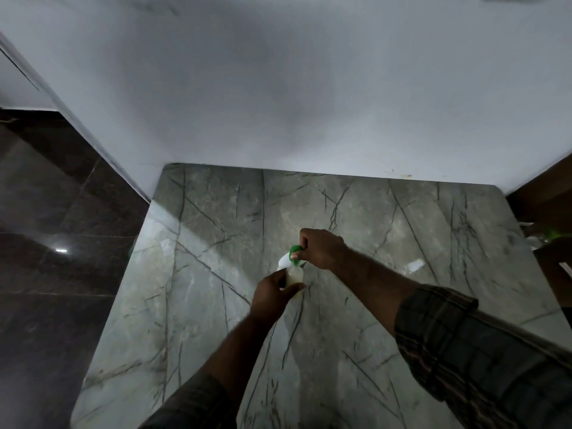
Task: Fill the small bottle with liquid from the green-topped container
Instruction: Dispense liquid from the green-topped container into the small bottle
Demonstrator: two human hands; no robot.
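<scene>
My left hand (271, 295) is wrapped around a small clear bottle (294, 276) holding pale yellowish liquid, held upright over the grey marble table (216, 274). My right hand (322, 247) grips the green-topped container (289, 257), tilted down to the left so that its white spout meets the mouth of the small bottle. Most of the container's body is hidden inside my right fist. Both forearms reach in from the bottom of the view, with dark plaid sleeves pushed up.
A small clear cap-like piece (414, 265) lies on the table to the right. A white wall (278, 88) backs the table. Dark tiled floor (46, 243) lies left. Brown furniture and something green (552, 234) sit at the right edge.
</scene>
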